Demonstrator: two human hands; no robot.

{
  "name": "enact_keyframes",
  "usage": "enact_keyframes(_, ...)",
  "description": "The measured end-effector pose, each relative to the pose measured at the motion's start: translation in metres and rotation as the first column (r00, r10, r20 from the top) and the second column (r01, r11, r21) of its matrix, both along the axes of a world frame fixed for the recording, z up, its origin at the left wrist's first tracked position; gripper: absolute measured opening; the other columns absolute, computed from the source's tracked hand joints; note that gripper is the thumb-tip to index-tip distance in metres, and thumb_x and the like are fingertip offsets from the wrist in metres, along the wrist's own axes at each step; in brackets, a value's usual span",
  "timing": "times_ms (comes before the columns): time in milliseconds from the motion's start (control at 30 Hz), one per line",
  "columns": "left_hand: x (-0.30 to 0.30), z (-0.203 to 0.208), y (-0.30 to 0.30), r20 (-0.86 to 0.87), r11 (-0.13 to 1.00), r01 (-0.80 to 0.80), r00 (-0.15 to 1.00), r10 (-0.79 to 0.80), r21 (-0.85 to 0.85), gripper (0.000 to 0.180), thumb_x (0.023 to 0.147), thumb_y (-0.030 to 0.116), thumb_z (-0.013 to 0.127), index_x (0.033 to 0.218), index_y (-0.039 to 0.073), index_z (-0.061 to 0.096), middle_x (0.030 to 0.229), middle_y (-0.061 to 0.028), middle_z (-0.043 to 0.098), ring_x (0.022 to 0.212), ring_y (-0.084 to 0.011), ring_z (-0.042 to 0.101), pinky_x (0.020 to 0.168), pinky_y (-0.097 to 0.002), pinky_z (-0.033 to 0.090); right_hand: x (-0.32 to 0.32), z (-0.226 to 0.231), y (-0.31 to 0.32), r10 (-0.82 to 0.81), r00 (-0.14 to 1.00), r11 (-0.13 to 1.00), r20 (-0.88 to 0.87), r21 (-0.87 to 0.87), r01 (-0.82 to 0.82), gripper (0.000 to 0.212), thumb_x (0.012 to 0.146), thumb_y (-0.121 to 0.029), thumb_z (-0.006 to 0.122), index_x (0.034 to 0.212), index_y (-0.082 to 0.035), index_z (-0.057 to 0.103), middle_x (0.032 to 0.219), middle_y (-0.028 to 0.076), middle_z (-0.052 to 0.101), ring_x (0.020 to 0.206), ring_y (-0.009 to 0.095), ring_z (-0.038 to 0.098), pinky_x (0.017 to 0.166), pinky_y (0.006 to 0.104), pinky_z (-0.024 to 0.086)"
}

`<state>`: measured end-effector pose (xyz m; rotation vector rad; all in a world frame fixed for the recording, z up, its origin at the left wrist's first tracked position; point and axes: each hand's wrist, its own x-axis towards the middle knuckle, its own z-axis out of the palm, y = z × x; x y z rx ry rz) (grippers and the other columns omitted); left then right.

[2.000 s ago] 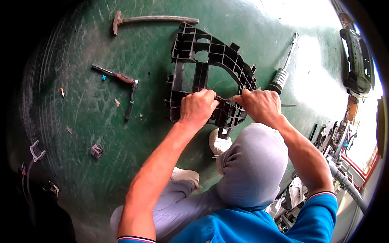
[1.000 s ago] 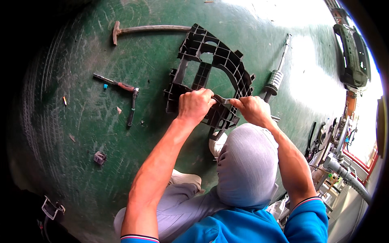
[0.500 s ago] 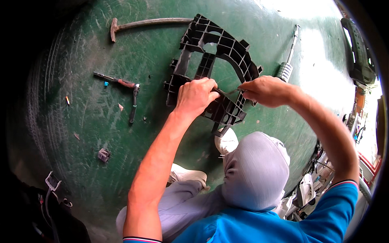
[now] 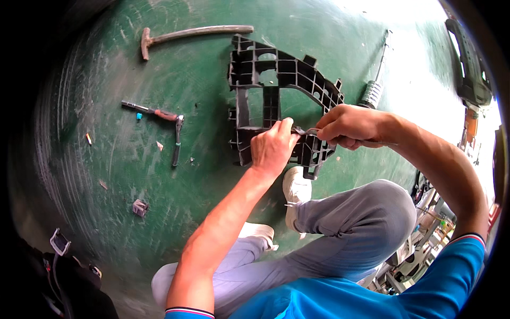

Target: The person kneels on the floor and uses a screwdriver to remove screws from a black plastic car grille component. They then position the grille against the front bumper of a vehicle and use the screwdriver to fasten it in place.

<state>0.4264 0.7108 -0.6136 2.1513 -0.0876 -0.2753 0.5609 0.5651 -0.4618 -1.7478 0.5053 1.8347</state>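
A black ribbed plastic bracket [image 4: 287, 66] with large openings stands tilted above the green floor, close to my shoes. My left hand [image 4: 272, 149] is closed on its near crossbar, thumb and fingers pinching the edge. My right hand [image 4: 348, 126] is closed round a thin metal rod [image 4: 380, 142], whose tail sticks out to the right past the wrist. The rod's other end meets the bracket's edge just right of my left fingertips. The exact shape of that tip is too small to tell.
A wooden-handled hammer [image 4: 199, 33] lies at the far left on the floor. Nearer lie a ratchet wrench [image 4: 166, 115] and a small grey plastic piece [image 4: 139, 208]. A tool with a coiled silver body [image 4: 372, 94] lies right of the bracket. A black part [image 4: 468, 69] stands at the far right.
The bracket has turned and come slightly nearer, clear of the hammer's handle. My left hand moved right and nearer with it. My right knee has swung right, and more of the rod shows.
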Motion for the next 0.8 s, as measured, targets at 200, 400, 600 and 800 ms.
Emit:
enact_keyframes(200,0.014,0.023,0.023,0.2,0.958,0.229,0.944,-0.261,0.171,0.07,0.067,0.037,0.086,0.123,0.005,0.06,0.132,-0.0143,0.056,0.117,-0.0296,0.055,0.089,-0.0417,0.049,-0.01,0.003,-0.01,-0.103,0.994,0.994,0.02,-0.033,0.104,0.025,0.097,-0.024,0.06,0.083,-0.004,0.064,0.069,0.001,0.055,0.051,0.008,0.044,0.047,0.0278,0.037)
enact_keyframes(400,0.026,0.032,0.014,0.136,0.77,0.362,0.858,-0.496,0.526,0.072,0.062,0.052,0.085,0.115,0.006,0.068,0.143,-0.0111,0.051,0.122,-0.0335,0.047,0.106,-0.0482,0.037,-0.018,0.009,-0.004,-0.266,0.963,0.957,-0.039,-0.129,0.259,0.024,0.1,-0.024,0.058,0.092,-0.003,0.066,0.07,0.001,0.057,0.05,0.006,0.044,0.044,0.025,0.034)
enact_keyframes(600,0.018,0.006,0.011,0.321,0.713,0.36,0.709,-0.628,0.601,0.062,0.063,0.056,0.082,0.101,0.007,0.076,0.143,-0.0102,0.051,0.136,-0.0342,0.04,0.117,-0.0542,0.028,-0.042,0.004,-0.01,-0.563,0.811,0.823,-0.158,-0.199,0.532,0.026,0.102,-0.022,0.058,0.092,0.001,0.065,0.063,0.002,0.058,0.045,0.008,0.048,0.04,0.0231,0.035)
enact_keyframes(800,0.043,-0.004,0.024,0.288,0.788,0.519,0.74,-0.608,0.331,0.053,0.06,0.051,0.084,0.087,0.006,0.074,0.107,-0.0087,0.068,0.132,-0.0283,0.048,0.112,-0.0594,0.035,-0.054,-0.008,-0.008,-0.809,0.581,0.588,-0.096,-0.145,0.795,0.019,0.102,-0.017,0.055,0.094,-0.001,0.064,0.063,-0.002,0.054,0.045,0.006,0.044,0.041,0.0221,0.033)
